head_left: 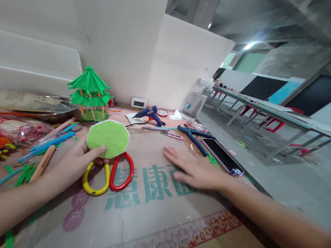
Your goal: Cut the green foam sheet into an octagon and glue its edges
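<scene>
My left hand [81, 153] pinches a light green, many-sided paper piece [108, 138] with a white edge, thumb on top. Below that piece the red and yellow handles of a pair of scissors [122, 172] show; the blades are hidden, and I cannot tell whether the hand touches them. My right hand [196, 173] is held flat over the printed cardboard [156, 216], fingers stretched out, slightly blurred, with nothing in it. Beyond the left hand stands a small model pavilion [89, 93] with green tiered roofs on thin sticks.
A blue glue gun [151, 114], a small digital clock [138, 102] and a clear bottle [197, 99] stand along the white board. Pliers [195, 136] and a phone [221, 154] lie at the right. Blue and green strips [46, 147] and bagged supplies [13, 127] crowd the left.
</scene>
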Action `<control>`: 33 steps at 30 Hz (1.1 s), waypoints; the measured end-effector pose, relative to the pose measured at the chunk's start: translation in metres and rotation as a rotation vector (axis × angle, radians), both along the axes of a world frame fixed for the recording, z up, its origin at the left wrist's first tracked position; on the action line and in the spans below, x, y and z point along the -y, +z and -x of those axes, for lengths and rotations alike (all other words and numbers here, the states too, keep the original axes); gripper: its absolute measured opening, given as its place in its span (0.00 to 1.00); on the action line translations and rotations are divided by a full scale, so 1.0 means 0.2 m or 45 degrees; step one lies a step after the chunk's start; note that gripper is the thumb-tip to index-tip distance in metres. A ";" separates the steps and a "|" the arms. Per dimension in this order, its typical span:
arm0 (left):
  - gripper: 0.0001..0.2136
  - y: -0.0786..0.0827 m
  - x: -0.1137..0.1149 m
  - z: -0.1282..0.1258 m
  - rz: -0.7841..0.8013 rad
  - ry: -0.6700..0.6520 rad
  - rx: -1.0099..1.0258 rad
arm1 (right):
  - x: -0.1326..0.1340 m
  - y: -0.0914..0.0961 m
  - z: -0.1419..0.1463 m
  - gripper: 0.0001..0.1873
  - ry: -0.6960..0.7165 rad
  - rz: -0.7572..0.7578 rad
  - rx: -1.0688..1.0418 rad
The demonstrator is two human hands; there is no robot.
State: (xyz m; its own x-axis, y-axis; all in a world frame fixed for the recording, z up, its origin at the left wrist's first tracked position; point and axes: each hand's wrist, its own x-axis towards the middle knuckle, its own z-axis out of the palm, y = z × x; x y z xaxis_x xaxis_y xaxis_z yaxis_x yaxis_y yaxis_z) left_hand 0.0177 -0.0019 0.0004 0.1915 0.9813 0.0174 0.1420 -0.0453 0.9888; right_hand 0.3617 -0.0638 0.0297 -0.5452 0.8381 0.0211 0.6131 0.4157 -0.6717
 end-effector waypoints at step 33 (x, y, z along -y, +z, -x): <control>0.22 -0.03 -0.02 0.02 -0.112 -0.034 -0.084 | 0.11 0.04 0.30 0.36 0.591 0.579 -0.332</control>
State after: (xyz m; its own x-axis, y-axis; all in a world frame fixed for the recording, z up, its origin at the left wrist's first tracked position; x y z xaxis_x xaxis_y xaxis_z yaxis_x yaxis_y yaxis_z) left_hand 0.0145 0.0031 -0.0056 0.2214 0.9711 0.0894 0.2045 -0.1358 0.9694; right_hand 0.3019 -0.0864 0.0381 -0.8738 0.4764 -0.0976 0.2352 0.2382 -0.9423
